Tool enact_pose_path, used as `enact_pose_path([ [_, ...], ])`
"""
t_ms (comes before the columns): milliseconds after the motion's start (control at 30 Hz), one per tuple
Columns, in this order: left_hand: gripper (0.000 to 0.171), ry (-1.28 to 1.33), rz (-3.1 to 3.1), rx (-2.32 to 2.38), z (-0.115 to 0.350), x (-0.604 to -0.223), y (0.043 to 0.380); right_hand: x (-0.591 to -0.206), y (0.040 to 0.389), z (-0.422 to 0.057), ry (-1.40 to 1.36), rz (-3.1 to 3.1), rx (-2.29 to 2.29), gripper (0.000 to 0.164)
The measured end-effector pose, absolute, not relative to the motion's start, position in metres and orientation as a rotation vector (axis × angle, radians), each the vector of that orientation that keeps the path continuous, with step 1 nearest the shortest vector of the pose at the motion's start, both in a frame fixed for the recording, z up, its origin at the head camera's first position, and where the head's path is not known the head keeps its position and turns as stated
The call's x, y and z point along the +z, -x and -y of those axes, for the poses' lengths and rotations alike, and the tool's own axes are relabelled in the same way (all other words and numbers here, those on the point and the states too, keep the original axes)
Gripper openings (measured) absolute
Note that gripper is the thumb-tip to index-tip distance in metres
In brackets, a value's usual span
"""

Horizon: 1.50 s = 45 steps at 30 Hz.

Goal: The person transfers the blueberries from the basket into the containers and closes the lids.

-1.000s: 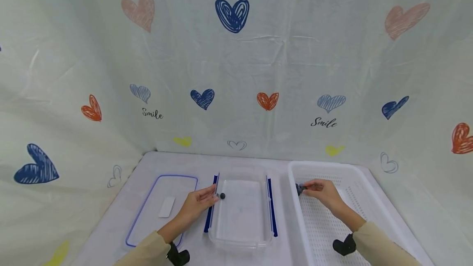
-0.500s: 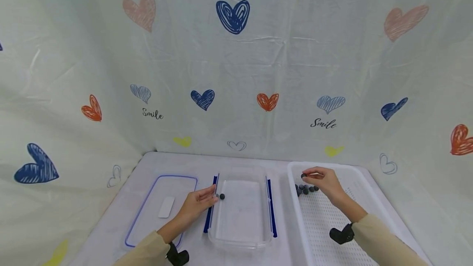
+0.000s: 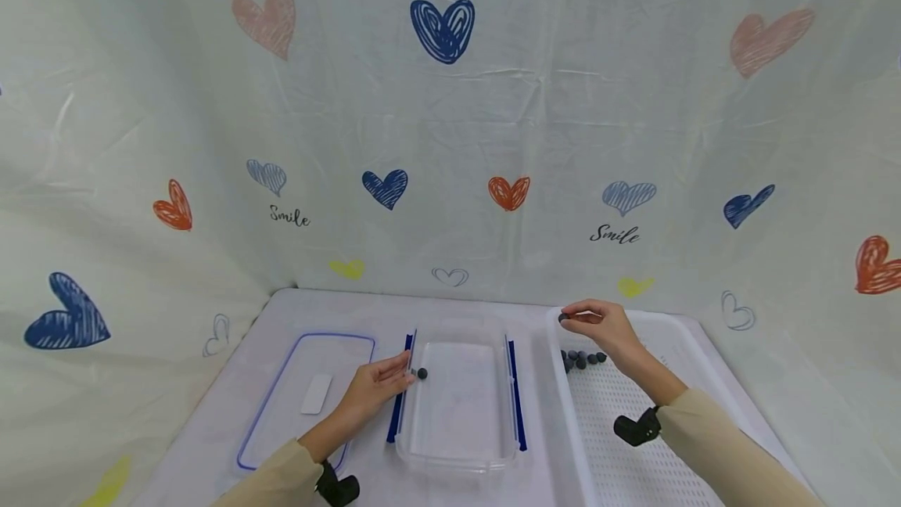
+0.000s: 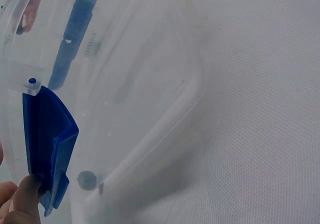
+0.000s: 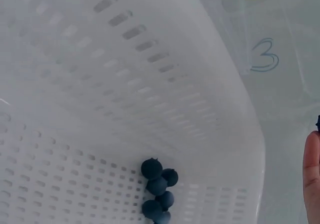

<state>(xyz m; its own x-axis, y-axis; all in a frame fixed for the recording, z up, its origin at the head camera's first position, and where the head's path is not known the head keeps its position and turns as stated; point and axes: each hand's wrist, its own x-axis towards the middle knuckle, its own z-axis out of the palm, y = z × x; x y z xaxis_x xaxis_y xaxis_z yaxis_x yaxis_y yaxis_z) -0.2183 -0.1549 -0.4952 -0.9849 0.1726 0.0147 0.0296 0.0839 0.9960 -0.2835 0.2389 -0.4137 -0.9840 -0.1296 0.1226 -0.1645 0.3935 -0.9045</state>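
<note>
In the head view, a clear plastic container [image 3: 461, 405] with blue side latches stands mid-table. My left hand [image 3: 376, 390] holds its left side; in the left wrist view, fingers [image 4: 26, 199] touch the hanging blue latch [image 4: 50, 144]. One blueberry [image 3: 422, 373] lies inside the container, near that side, and shows through the wall in the left wrist view. My right hand [image 3: 601, 327] pinches another blueberry [image 3: 563, 318] between thumb and fingers, over the back left rim of the white basket [image 3: 573, 429]. Several blueberries [image 5: 157, 185] lie clustered in the basket's corner below.
A clear lid with a blue seal [image 3: 263, 397] lies on the table to the left, with a small white rectangle [image 3: 317, 394] showing inside its outline. A white sheet printed with hearts [image 3: 450, 116] hangs behind the table. The basket has raised perforated walls.
My right hand has risen from the berry cluster with one blueberry and moved up and left to the basket's rim. The left hand and container have stayed in place.
</note>
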Motion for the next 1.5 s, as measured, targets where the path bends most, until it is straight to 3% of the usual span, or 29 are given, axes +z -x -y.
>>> enact_pose_path([
  [800,0.058,-0.199,-2.209,2.060,0.155,-0.492,0.216,-0.402,0.292,-0.180,-0.437,2.599,1.788,0.033],
  [1100,0.058,-0.199,-2.211,2.063,0.155,-0.493,0.216,-0.387,0.274,-0.157,-0.564,2.618,1.827,0.026],
  [1500,0.057,-0.191,-2.211,2.070,0.154,-0.493,0.216,-0.421,0.286,-0.146,-0.644,2.630,1.885,0.025],
])
